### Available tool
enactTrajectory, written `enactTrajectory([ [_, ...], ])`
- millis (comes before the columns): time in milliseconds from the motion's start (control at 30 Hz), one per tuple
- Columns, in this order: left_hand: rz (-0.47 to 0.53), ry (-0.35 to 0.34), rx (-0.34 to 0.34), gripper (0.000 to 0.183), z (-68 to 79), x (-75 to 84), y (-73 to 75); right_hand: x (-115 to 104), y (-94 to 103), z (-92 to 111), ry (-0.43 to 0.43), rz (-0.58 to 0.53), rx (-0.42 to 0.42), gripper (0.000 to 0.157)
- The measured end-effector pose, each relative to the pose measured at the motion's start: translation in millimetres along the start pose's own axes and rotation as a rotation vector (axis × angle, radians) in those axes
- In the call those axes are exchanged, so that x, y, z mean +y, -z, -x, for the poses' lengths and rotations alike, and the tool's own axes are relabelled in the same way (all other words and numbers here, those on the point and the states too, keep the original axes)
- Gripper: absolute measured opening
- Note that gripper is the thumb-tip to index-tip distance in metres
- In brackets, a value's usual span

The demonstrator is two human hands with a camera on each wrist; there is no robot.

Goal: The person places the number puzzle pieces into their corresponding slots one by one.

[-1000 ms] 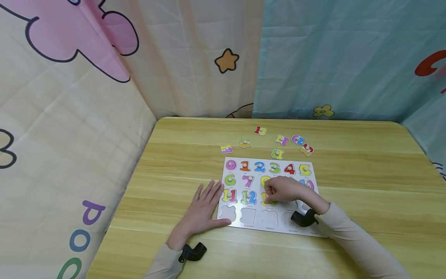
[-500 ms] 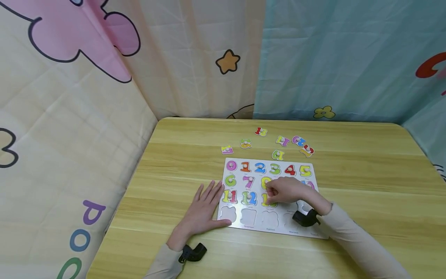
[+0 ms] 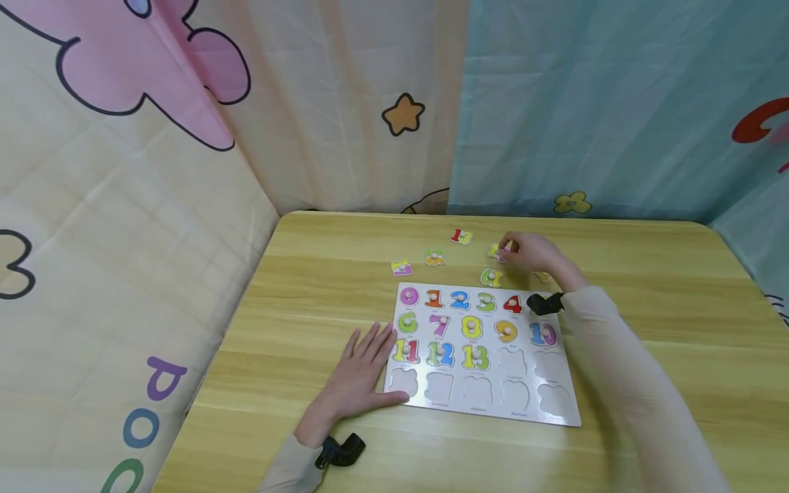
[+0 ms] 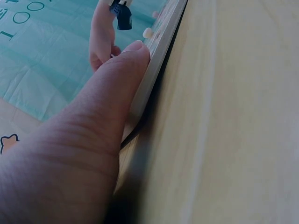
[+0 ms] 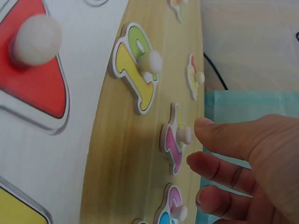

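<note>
A white number puzzle board (image 3: 457, 394) lies on the table, with knobbed number pieces in its upper rows and several bare recesses lower down. My left hand (image 3: 354, 380) rests flat at its left side, the thumb on the lower left corner. Beyond the far edge, my right hand (image 3: 531, 252) is over a yellow-and-pink number piece (image 3: 495, 252). In the right wrist view, thumb and fingers stand apart beside that piece's round knob (image 5: 185, 135), with a small gap showing. The yellow-and-green 13 (image 3: 476, 357) sits in the third row.
Loose pieces lie past the board: a red-and-yellow one (image 3: 461, 237), an orange-and-green one (image 3: 434, 257), another yellow-and-pink one (image 3: 402, 268) and a green-and-yellow one (image 3: 491, 277). My right hand partly hides others, including a purple-and-blue piece (image 5: 175, 200). Curtains (image 3: 616, 103) hang behind the table.
My right hand has left the 13 in the third row and moved away from me to the loose yellow-and-pink piece. My left hand has stayed at the board's corner.
</note>
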State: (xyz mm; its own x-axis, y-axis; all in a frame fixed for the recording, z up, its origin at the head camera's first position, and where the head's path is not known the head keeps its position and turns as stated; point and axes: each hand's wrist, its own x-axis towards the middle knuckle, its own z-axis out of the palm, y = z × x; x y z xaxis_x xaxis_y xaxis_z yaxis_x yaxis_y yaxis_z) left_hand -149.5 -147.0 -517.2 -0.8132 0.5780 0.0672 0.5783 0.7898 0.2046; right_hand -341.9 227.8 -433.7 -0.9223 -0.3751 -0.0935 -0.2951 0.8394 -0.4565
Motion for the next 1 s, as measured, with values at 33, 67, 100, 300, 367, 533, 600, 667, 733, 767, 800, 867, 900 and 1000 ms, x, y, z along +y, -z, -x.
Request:
enactTrajectory([
  [33, 0.004, 0.0, 0.002, 0.105, 0.3, 0.0, -0.3, 3, -0.8, -4, -0.014, 0.01, -0.001, 0.023],
  [67, 0.007, -0.002, 0.006, 0.105, 0.5, 0.1, -0.4, 6, -2.1, -7, -0.019, 0.022, -0.001, 0.025],
  [100, 0.006, -0.003, 0.009, 0.105, 0.5, 0.2, -0.6, 9, -3.3, -10, -0.025, 0.034, 0.0, 0.026],
  [300, 0.003, -0.003, 0.007, 0.105, 0.5, 0.6, -0.6, 14, -10.8, -21, -0.034, 0.108, 0.036, 0.018],
  [367, 0.006, -0.003, 0.008, 0.105, 0.5, 0.5, -0.6, 14, -12.8, -22, -0.04, 0.137, 0.041, 0.015],
  [533, 0.005, -0.001, 0.008, 0.105, 0.4, 0.0, -0.5, 11, -14.0, -22, -0.038, 0.21, 0.034, 0.016],
  [600, 0.003, -0.001, 0.005, 0.105, 0.6, -0.3, -0.5, 10, -12.7, -20, -0.036, 0.232, 0.027, 0.019],
  [667, 0.003, -0.002, 0.005, 0.105, 0.6, -0.5, -0.2, 8, -10.9, -15, -0.046, 0.229, 0.013, 0.022],
  [733, 0.002, -0.004, 0.005, 0.105, 0.2, -0.6, 0.0, 6, -8.7, -7, -0.058, 0.192, -0.002, 0.025],
  [767, 0.004, -0.005, 0.006, 0.105, 0.0, -0.5, 0.1, 4, -7.5, -2, -0.062, 0.166, -0.01, 0.025],
  [800, 0.005, -0.006, 0.006, 0.105, -0.2, -0.5, 0.0, 3, -6.6, 4, -0.063, 0.139, -0.016, 0.026],
  [867, 0.008, -0.005, 0.006, 0.105, -0.7, -0.6, 0.0, 0, -6.1, 17, -0.054, 0.095, -0.029, 0.025],
  [900, 0.008, -0.004, 0.005, 0.105, -0.8, -0.6, -0.1, -1, -6.6, 24, -0.046, 0.077, -0.034, 0.025],
  [1000, 0.003, 0.0, -0.001, 0.105, -1.0, -0.8, -0.7, -6, -10.2, 46, -0.03, 0.053, -0.049, 0.026],
])
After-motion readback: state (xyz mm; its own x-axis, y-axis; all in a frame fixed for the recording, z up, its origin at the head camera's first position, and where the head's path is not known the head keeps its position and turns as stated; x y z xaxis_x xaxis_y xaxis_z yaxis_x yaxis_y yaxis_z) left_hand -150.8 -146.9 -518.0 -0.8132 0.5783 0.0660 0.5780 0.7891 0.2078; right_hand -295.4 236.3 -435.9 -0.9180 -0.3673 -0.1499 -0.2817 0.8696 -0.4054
